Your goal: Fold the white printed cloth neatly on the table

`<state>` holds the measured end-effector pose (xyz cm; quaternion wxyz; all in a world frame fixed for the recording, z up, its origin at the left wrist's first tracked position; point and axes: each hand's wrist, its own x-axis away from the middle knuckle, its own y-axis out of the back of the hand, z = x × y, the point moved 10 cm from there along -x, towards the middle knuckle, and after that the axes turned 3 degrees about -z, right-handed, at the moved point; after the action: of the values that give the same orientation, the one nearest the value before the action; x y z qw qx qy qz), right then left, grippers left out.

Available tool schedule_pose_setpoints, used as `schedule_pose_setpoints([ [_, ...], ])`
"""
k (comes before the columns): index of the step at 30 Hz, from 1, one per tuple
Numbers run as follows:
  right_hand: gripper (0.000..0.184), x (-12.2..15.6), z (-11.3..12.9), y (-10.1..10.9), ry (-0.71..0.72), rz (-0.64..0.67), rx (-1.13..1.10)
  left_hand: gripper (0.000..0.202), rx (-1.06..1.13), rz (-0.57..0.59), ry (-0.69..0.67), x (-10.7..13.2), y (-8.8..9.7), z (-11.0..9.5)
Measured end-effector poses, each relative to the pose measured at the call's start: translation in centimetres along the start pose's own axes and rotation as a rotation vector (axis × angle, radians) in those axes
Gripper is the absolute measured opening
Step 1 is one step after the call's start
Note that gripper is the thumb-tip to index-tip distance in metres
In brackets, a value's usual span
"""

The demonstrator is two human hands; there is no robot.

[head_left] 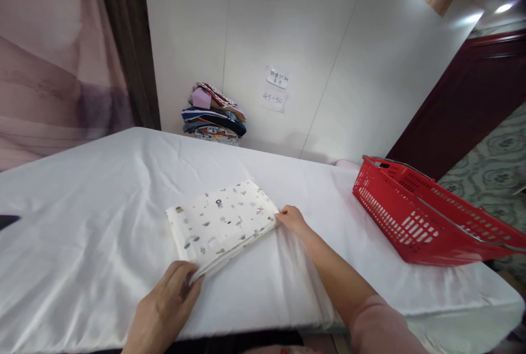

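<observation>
A folded white cloth (224, 220) with small printed figures lies in front of me, its near edge showing several layers. My left hand (168, 299) pinches the near left corner between thumb and fingers. At the right corner, my right hand (291, 218) grips the edge with its fingers closed. The near edge looks slightly raised between both hands, while the far side rests on the white sheet (102, 222) that covers the table.
A red plastic basket (423, 214) with metal handles stands on the right. Against the back wall sits a stack of folded clothes (214, 115). Paper notes (274, 99) are stuck on the wall. A dark flat object (7, 221) shows at the left edge.
</observation>
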<state>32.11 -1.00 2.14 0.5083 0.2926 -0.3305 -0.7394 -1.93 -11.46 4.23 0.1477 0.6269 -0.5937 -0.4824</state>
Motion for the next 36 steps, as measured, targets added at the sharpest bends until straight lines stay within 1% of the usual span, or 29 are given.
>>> schedule_pose_setpoints([
  [2,0.012,-0.2,-0.1,0.4,-0.005,-0.024,-0.025,0.017,-0.004,-0.001,-0.002,0.0,-0.1,0.0],
  [5,0.015,-0.3,-1.0,0.6,-0.043,-0.038,-0.069,0.015,-0.013,-0.001,-0.006,-0.1,-0.4,0.2],
  [8,0.018,-0.3,-2.1,-0.1,-0.091,-0.005,-0.104,0.014,-0.017,0.003,-0.002,-0.1,-0.5,0.3],
  [11,0.018,-0.2,-2.7,-1.0,-0.106,0.040,-0.134,0.013,-0.019,-0.004,0.000,0.0,-0.5,0.2],
  [14,0.020,-0.2,-2.5,-1.6,-0.094,0.103,-0.160,0.014,-0.023,-0.005,-0.001,0.0,-0.4,0.1],
  [17,0.016,-0.4,-2.1,-2.0,-0.091,0.176,-0.158,0.014,-0.026,-0.010,0.006,0.0,-0.3,0.1],
  [23,0.008,-1.0,-1.8,-2.7,-0.160,0.319,-0.160,0.016,-0.024,-0.003,0.007,-0.1,0.0,-0.2],
  [27,0.004,-1.5,-1.7,-2.9,-0.190,0.324,-0.196,0.016,-0.052,0.009,0.019,-0.1,0.0,-0.2],
  [32,0.009,-1.4,-1.5,-2.9,-0.210,0.293,-0.288,0.015,-0.059,-0.010,0.014,0.0,0.1,-0.2],
  [36,0.013,-0.9,-1.0,-3.0,-0.233,0.336,-0.384,0.014,-0.081,-0.023,0.013,0.0,0.3,-0.1],
])
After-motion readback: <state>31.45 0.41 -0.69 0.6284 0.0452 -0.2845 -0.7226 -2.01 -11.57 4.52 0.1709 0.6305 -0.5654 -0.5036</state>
